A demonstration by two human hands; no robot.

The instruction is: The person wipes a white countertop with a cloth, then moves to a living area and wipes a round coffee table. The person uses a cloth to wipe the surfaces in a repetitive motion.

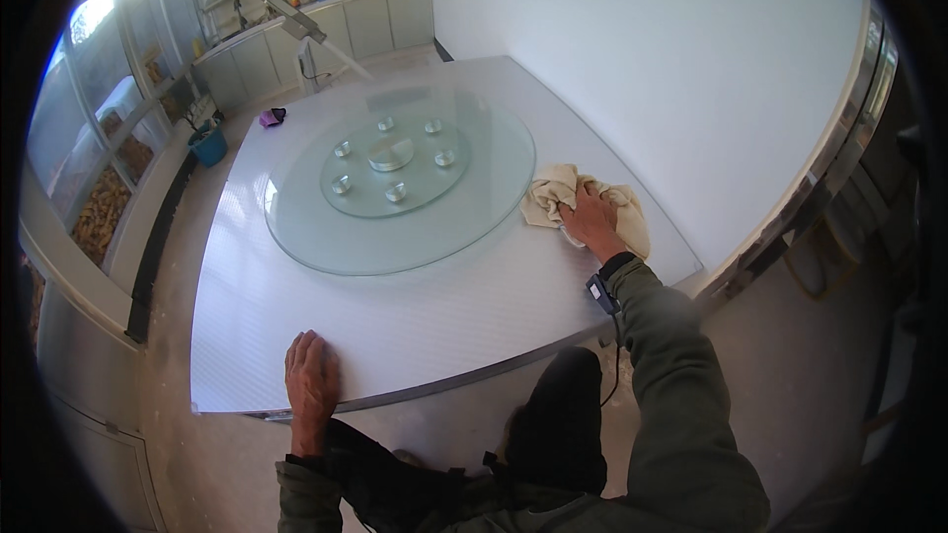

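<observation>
A beige cloth (628, 218) lies bunched on the white tabletop (444, 326), just right of the round glass turntable (392, 248). My right hand (592, 216) presses down on this cloth, its fingers partly sunk in the folds. At the table's near left edge my left hand (311, 377) rests flat on the surface, fingers side by side, with nothing in it. A smaller glass disc (355, 198) with several round metal fittings (395, 192) sits at the turntable's middle.
A purple and black item (272, 117) lies at the table's far left corner. A white wall (644, 74) runs along the right side. Beyond the table stand a lamp-like device on a post (300, 24) and kitchen cabinets (368, 22); a blue plant pot (208, 144) is on the floor.
</observation>
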